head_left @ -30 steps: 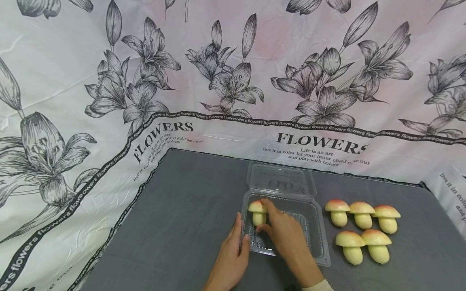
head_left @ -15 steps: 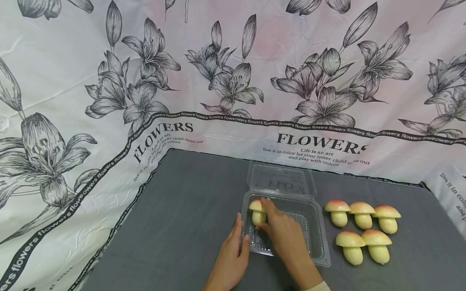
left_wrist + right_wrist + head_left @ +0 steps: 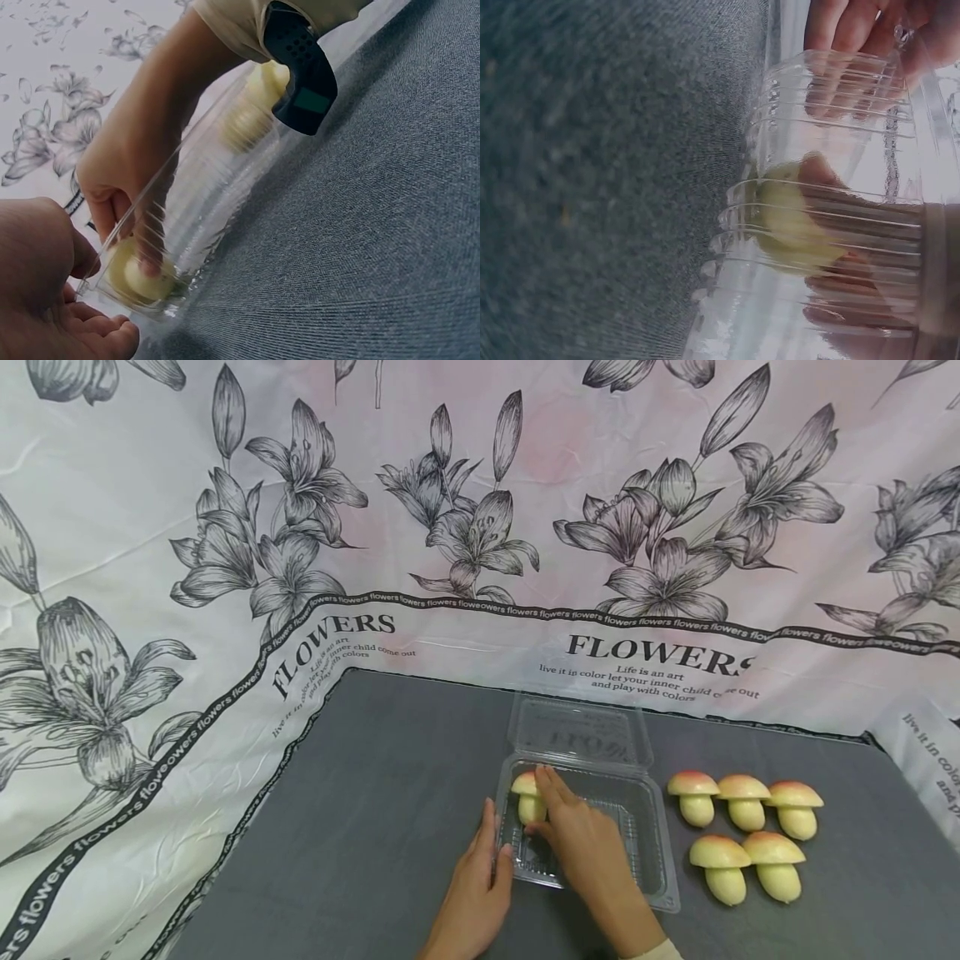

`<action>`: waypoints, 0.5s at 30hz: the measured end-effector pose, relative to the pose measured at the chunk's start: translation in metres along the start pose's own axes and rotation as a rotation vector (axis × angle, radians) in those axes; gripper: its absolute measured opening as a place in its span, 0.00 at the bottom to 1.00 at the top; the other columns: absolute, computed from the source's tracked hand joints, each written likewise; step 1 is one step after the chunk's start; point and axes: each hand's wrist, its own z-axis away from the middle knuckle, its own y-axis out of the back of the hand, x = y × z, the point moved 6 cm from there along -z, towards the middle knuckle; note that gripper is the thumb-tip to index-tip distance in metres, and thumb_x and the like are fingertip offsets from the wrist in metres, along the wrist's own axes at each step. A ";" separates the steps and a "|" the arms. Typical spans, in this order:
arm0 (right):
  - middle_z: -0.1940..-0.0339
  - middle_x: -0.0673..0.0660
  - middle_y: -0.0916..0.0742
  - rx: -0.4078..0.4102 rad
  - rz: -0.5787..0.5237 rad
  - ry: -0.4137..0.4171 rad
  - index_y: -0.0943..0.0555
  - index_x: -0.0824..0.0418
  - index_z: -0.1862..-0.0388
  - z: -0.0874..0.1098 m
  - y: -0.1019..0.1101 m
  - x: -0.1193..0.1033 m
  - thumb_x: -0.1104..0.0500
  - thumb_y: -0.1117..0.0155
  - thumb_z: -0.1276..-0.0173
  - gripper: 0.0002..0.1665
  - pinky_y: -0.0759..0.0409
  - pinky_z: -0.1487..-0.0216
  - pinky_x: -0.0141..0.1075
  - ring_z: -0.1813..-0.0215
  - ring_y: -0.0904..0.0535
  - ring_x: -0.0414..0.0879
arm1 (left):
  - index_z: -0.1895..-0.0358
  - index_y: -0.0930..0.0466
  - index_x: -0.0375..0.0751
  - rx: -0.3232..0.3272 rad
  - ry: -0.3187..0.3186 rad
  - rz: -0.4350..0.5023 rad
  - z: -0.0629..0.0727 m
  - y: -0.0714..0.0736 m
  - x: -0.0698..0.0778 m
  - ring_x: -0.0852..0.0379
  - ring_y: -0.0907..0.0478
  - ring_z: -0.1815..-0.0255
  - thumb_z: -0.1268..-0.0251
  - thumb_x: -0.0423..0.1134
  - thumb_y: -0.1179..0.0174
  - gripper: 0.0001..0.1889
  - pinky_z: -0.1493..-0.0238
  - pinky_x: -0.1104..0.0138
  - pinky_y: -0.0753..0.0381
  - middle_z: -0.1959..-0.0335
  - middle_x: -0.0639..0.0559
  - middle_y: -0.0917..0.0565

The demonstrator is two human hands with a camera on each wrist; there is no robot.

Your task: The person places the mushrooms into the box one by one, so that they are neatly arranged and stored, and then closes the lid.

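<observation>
Head view — right grip (image 3: pixel 590 847) part-hides one mushroom (image 3: pixel 528 807), five more (image 3: pixel 742 788) beside the container (image 3: pixel 667 868).

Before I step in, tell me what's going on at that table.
A person is putting their hands to a clear clamshell container, its lid open. Their right hand pinches a yellow mushroom-shaped piece inside, at the left end, while their left hand holds the container's left edge. Five similar pieces sit outside, to its right: a row of three and, nearer the person, a pair.
</observation>
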 end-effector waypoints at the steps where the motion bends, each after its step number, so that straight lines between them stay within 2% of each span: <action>1: 0.27 0.60 0.19 -0.003 0.001 -0.001 0.25 0.62 0.23 0.000 0.000 0.000 0.48 0.17 0.43 0.51 0.13 0.70 0.50 0.56 0.09 0.62 | 0.14 0.53 0.36 0.000 -0.002 0.001 0.000 0.000 0.000 0.41 0.37 0.19 0.13 0.40 0.51 0.35 0.22 0.39 0.39 0.20 0.37 0.32; 10: 0.26 0.60 0.20 -0.021 -0.029 -0.021 0.25 0.61 0.23 0.000 0.009 0.001 0.49 0.17 0.43 0.50 0.12 0.69 0.50 0.52 0.10 0.62 | 0.13 0.55 0.39 -0.022 0.011 0.024 0.001 -0.001 -0.002 0.39 0.39 0.18 0.12 0.44 0.53 0.34 0.22 0.37 0.40 0.19 0.38 0.34; 15: 0.28 0.61 0.19 0.000 -0.031 -0.021 0.25 0.61 0.23 0.002 0.022 0.003 0.49 0.18 0.40 0.48 0.12 0.70 0.48 0.55 0.09 0.62 | 0.12 0.56 0.41 -0.035 0.024 0.043 0.002 -0.002 -0.004 0.40 0.40 0.18 0.11 0.45 0.55 0.35 0.22 0.38 0.40 0.18 0.39 0.36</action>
